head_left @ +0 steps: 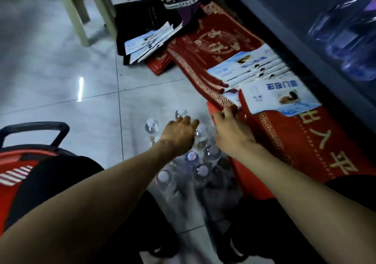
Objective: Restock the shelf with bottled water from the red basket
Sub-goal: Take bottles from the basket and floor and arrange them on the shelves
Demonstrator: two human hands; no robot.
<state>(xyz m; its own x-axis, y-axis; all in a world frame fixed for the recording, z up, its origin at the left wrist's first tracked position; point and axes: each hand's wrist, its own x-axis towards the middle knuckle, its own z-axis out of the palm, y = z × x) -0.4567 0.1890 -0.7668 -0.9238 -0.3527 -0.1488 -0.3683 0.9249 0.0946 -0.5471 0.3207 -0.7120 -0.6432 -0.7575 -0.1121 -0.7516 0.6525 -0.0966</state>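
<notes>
Several clear water bottles (191, 158) with white caps stand bunched on the tiled floor between my arms. My left hand (179, 134) lies palm down over the far bottles, its fingers curled on their caps; whether it grips one is hidden under the hand. My right hand (228, 130) is just right of the bunch, fingers spread and touching the edge of a red mat (305, 141), with nothing in it. The red basket (12, 162) with a black handle (34, 127) sits at the lower left. The dark shelf (305, 46) runs along the right, with bottled water (350, 40) on it.
Stacks of blue-and-white flat packs (264, 74) lie on the red mats beside the shelf base, more of them (150, 40) further back. Pale chair legs (79, 19) stand at the top left. A person's foot in a sandal (183, 1) is at the top.
</notes>
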